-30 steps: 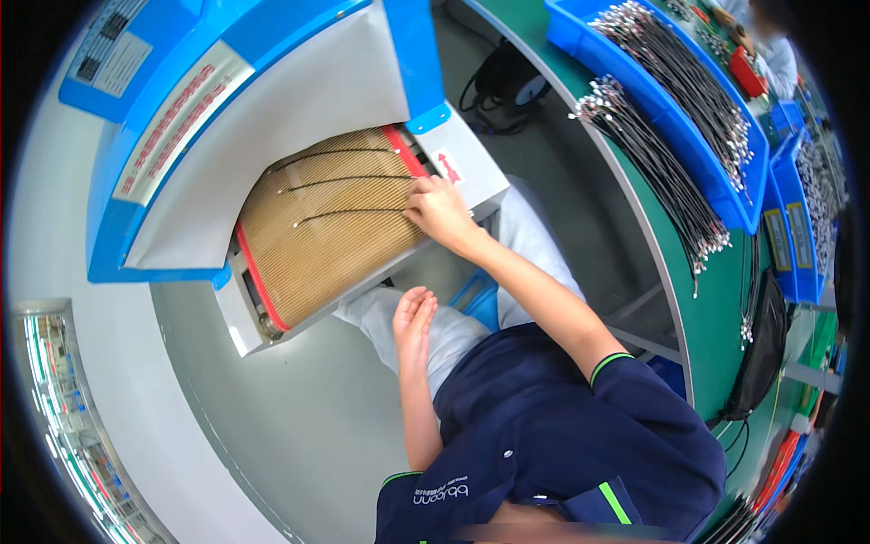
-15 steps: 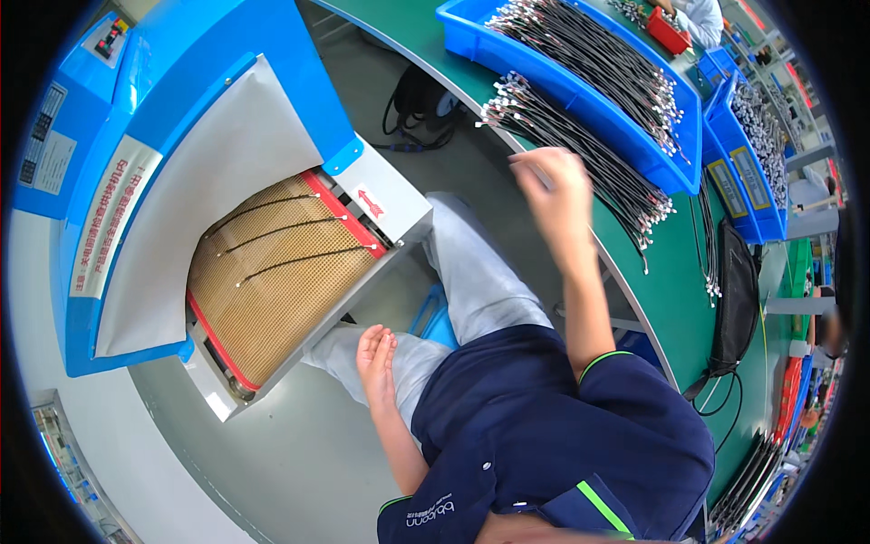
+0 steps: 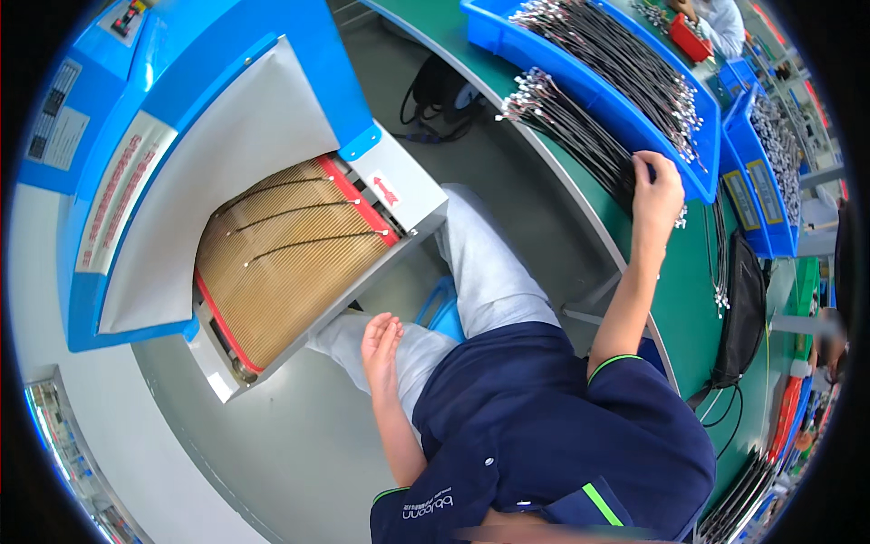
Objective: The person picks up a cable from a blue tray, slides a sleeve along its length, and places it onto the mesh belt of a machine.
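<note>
My right hand [image 3: 658,192] is over a bundle of black cables [image 3: 580,125] with small white connectors, lying on the green table. Its thumb and fingertips are closed at the bundle's near side; how many strands they pinch is hidden. My left hand [image 3: 382,348] hangs above my lap, fingers loosely bent and apart from the thumb, holding nothing. Left of it, three black cables [image 3: 308,247] lie spaced apart on the tan mesh conveyor belt [image 3: 272,308] of a blue machine [image 3: 299,45]. Their ends rest by the belt's red edge.
A blue bin [image 3: 494,36] full of black cables stands behind the bundle, with another blue bin [image 3: 770,195] of grey parts beside it. A black pouch [image 3: 736,308] and a few loose cables [image 3: 718,263] lie on the green table [image 3: 680,308]. Another person's hand is by a red box [image 3: 691,38].
My right hand has moved right from the table edge onto the cable bundle. My left hand stays nearly in place. The view has shifted slightly.
</note>
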{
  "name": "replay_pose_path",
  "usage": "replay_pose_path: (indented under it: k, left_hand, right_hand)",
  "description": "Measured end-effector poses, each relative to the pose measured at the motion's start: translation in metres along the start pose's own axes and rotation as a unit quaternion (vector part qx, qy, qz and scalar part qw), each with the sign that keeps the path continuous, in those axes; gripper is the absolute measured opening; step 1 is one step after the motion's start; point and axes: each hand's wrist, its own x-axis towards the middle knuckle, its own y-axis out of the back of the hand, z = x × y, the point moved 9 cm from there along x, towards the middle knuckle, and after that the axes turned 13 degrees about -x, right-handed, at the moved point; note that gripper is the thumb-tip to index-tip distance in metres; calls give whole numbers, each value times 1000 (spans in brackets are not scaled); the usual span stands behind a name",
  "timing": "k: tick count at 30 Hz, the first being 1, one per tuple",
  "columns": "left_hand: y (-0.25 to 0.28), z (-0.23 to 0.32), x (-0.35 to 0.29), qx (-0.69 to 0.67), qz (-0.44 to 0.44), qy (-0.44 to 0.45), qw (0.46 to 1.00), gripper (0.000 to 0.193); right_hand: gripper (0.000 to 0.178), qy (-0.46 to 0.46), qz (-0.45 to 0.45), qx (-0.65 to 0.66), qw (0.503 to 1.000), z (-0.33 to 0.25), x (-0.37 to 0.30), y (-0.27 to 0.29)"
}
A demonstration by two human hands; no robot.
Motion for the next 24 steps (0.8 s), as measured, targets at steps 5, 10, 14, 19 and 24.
replay_pose_path:
  k: [5, 10, 14, 19, 24]
  left_hand:
    - [-1, 2, 2, -14, -4, -3, 1000, 23]
    - [-3, 1, 2, -25, -16, -2, 1000, 22]
    - [2, 2, 1, -15, -10, -5, 1000, 21]
    - [-10, 14, 2, 34, -7, -41, 999, 20]
    - [-67, 81, -19, 320, 30, -334, 886, 28]
  right_hand:
    - [12, -7, -43, 38, 998, -1, -1, -10]
    - [12, 6, -95, -6, 995, -8, -1, -18]
    - [11, -22, -26, 54, 998, -8, -1, 1]
    - [10, 75, 24, 159, 984, -43, -2, 41]
    - [18, 265, -172, 257, 913, -112, -52, 24]
